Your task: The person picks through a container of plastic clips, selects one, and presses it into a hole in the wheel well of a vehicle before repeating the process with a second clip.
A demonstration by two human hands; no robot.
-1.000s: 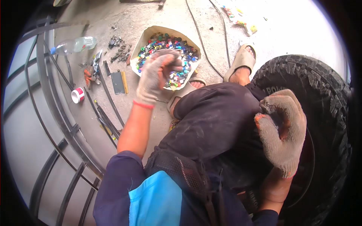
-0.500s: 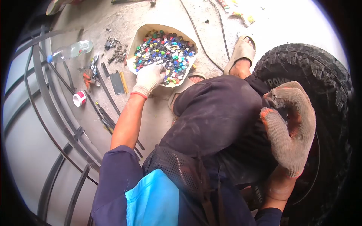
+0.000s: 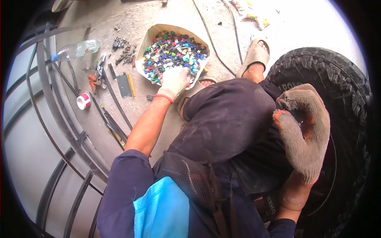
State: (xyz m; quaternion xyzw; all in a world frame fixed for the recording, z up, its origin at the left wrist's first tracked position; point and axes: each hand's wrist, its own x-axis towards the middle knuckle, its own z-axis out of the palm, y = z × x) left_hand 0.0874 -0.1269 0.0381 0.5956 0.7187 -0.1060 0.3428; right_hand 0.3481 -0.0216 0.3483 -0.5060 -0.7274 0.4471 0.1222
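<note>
My left hand [image 3: 176, 82], in a whitish knit glove with a red cuff, is over the near edge of a pale bin [image 3: 143, 48]. Small plastic clips [image 3: 171, 53] of many colours, black, blue, green, white and red among them, fill the bin. The left fingers bend down into the pile, closed; what they pinch, if anything, is hidden. Beside a big black tyre [image 3: 317, 63], my right hand [image 3: 305, 135] wears a worn, dirty grey glove with orange patches. Its fingers curve round with the thumb apart, and I see nothing held in the gap.
Left of the bin lie a clear plastic bottle [image 3: 76, 50], a red-and-white tape roll [image 3: 83, 101], a dark flat plate [image 3: 124, 85] and long black strips [image 3: 115, 97]. Metal frames lean at the far left. Two dark cables [image 3: 214, 47] run across the floor beyond my sandalled feet.
My left hand has shifted right along the near side of the bin and sits over the clips there. The right hand has barely moved.
</note>
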